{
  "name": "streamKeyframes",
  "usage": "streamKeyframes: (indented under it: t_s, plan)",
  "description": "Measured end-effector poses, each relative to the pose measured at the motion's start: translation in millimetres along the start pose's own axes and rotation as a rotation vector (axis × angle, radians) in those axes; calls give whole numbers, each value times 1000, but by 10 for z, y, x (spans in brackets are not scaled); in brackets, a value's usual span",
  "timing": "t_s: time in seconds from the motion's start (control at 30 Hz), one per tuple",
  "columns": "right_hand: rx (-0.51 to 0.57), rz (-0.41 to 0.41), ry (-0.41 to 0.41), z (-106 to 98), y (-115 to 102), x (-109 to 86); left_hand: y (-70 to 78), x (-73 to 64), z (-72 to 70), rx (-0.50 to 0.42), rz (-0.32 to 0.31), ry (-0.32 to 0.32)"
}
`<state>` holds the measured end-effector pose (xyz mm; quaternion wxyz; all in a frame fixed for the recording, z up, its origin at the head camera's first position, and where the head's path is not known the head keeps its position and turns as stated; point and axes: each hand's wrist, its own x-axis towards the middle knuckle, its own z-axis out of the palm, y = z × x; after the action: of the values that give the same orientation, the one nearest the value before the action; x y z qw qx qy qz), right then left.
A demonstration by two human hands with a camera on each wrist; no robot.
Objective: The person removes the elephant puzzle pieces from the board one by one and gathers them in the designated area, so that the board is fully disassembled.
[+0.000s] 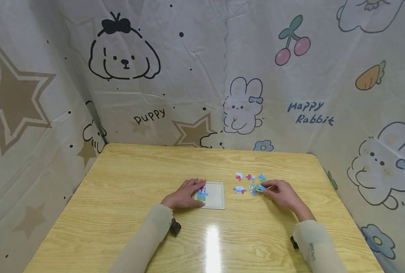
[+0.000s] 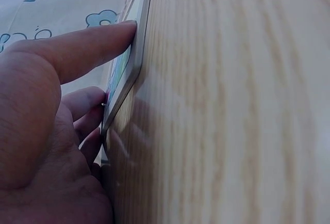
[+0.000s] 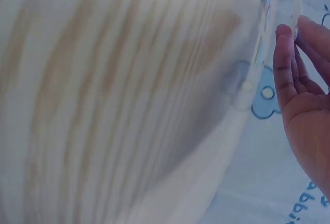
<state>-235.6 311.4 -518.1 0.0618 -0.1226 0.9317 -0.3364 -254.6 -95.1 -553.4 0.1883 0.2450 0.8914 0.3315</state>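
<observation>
A shallow pale puzzle tray (image 1: 216, 195) lies on the table, with joined colourful jigsaw pieces (image 1: 201, 194) along its left side. My left hand (image 1: 185, 195) holds the tray's left end. In the left wrist view the thumb (image 2: 98, 48) lies along one tray edge while the other fingers touch near a corner. To the right, my right hand (image 1: 281, 192) pinches a jigsaw piece (image 3: 297, 10) between thumb and fingertips, seen edge-on and raised off the table in the right wrist view. Several loose jigsaw pieces (image 1: 239, 189) lie between the tray and this hand.
The wooden table (image 1: 137, 167) has its far edge against a patterned cloth (image 1: 188, 76), which also hangs at both sides. Loose pieces lie in two rough rows, including a red and white one (image 1: 239, 176). Light glares off the table's front part.
</observation>
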Motion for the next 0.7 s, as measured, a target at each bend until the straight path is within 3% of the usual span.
streamKeyframes:
  t_s: [0.33,0.7]
  plan:
    - [-10,31,-1,-63,222,-43,14,7,-3,25,-2,-7]
    - [-14,34,2,-69,316,-11,36,-19,-18,12,6,-7]
